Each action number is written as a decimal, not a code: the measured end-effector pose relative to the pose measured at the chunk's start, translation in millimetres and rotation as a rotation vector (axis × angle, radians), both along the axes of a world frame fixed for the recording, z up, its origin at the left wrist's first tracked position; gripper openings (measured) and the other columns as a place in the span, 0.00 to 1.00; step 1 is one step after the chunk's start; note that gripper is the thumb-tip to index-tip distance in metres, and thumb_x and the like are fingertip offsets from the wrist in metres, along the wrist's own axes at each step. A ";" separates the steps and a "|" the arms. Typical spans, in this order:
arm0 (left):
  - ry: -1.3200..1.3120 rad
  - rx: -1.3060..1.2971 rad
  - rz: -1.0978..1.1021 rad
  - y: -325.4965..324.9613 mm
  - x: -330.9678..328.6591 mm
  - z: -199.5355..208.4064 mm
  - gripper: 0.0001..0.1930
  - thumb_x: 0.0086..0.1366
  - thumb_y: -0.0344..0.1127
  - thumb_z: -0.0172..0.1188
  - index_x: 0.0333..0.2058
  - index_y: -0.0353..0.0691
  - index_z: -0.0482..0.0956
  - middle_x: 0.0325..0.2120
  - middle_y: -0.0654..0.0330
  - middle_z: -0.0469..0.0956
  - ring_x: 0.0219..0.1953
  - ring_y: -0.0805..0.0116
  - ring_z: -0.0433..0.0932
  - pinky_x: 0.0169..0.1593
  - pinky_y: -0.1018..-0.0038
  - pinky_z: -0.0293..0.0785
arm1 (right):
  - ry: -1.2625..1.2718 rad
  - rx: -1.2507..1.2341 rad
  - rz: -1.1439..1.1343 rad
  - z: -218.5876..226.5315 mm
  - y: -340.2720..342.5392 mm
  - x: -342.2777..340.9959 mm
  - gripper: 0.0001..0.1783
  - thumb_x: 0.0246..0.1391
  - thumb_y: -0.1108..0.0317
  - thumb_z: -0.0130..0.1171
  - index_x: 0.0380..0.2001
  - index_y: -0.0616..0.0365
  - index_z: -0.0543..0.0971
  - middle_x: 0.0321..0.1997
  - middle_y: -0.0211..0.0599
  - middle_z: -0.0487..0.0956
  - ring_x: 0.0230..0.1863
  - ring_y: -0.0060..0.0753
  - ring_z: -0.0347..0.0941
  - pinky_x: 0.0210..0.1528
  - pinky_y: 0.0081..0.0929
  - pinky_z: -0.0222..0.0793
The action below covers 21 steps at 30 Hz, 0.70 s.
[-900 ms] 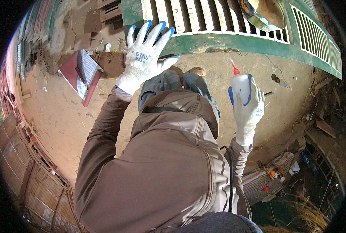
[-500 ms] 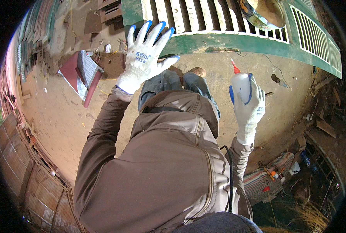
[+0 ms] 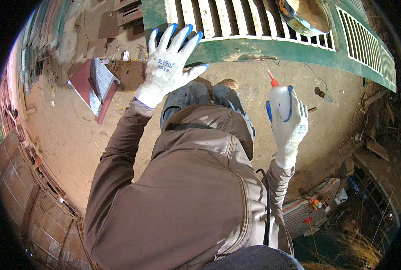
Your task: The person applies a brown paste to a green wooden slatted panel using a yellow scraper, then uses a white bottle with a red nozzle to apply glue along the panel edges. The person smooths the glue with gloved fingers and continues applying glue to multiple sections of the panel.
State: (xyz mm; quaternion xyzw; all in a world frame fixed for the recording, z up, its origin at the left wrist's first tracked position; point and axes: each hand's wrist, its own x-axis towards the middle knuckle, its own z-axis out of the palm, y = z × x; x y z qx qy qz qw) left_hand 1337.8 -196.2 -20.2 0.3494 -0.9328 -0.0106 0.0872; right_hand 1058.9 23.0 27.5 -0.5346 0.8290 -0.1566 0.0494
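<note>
My left hand (image 3: 168, 63), in a white glove with blue fingertips, lies with its fingers spread at the corner of a green frame (image 3: 227, 51) with white slats (image 3: 224, 19). The fingertips overlap the frame's near left edge; whether they press on it is hard to tell. In my right hand (image 3: 291, 118), gloved the same way, is a white squeeze bottle (image 3: 279, 102) with a red pointed nozzle. Its tip points up and away from me, apart from the frame. My fingers wrap round the bottle's body, thumb on its left.
A round metal tin (image 3: 305, 19) stands on the slats at the far right. Left on the floor lies a folded sheet of maroon and printed paper (image 3: 95, 87). A thin cable (image 3: 319, 80) trails on the floor at right. A striped cloth (image 3: 306, 209) with small items lies lower right.
</note>
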 end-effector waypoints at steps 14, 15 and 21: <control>-0.002 -0.011 0.002 0.5 0.1 -0.4 0.43 0.61 0.69 0.62 0.70 0.53 0.70 0.70 0.56 0.66 0.71 0.46 0.60 0.73 0.39 0.49 | -0.075 -0.070 0.083 -1.8 -5.5 0.6 0.35 0.49 0.63 0.76 0.61 0.59 0.79 0.48 0.46 0.84 0.43 0.48 0.80 0.48 0.40 0.76; -0.004 -0.008 0.005 0.6 0.7 0.2 0.43 0.61 0.69 0.62 0.70 0.53 0.70 0.70 0.56 0.65 0.71 0.46 0.60 0.73 0.39 0.49 | -0.085 -0.059 0.083 0.3 -7.7 2.5 0.35 0.49 0.62 0.75 0.61 0.58 0.78 0.48 0.46 0.83 0.43 0.48 0.80 0.48 0.40 0.77; 0.026 0.015 0.026 2.4 4.0 1.5 0.45 0.60 0.70 0.62 0.71 0.52 0.68 0.71 0.56 0.64 0.72 0.47 0.59 0.73 0.38 0.48 | -0.059 0.043 0.022 10.5 -16.9 5.7 0.35 0.51 0.61 0.75 0.62 0.58 0.79 0.49 0.44 0.85 0.46 0.45 0.81 0.50 0.38 0.77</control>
